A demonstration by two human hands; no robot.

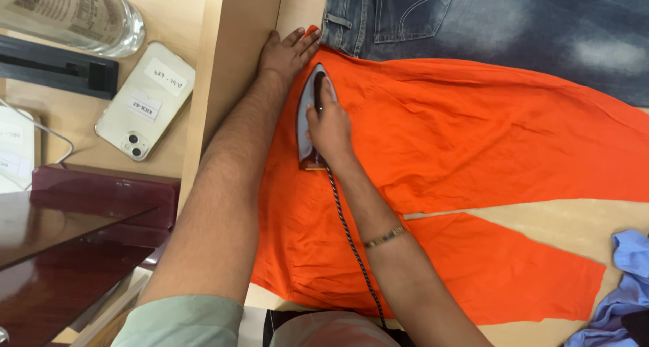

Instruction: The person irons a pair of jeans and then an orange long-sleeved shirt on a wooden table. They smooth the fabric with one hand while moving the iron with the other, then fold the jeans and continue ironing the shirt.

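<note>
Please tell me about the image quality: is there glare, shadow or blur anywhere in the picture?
Head view: even, soft indoor light; the orange cloth and the right hand on the iron look sharp. Glare shows on the clear bottle and the dark glossy tabletop. A faint shadow lies beside the left hand. No obvious motion blur.

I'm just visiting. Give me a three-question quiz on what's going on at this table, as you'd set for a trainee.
1. True or false: the right hand grips the iron.
2. What does the left hand press flat? A. jeans B. orange cloth C. phone
3. What garment lies past the orange cloth?

Key: 1. true. 2. B, at the cloth's corner. 3. Blue jeans.
</note>
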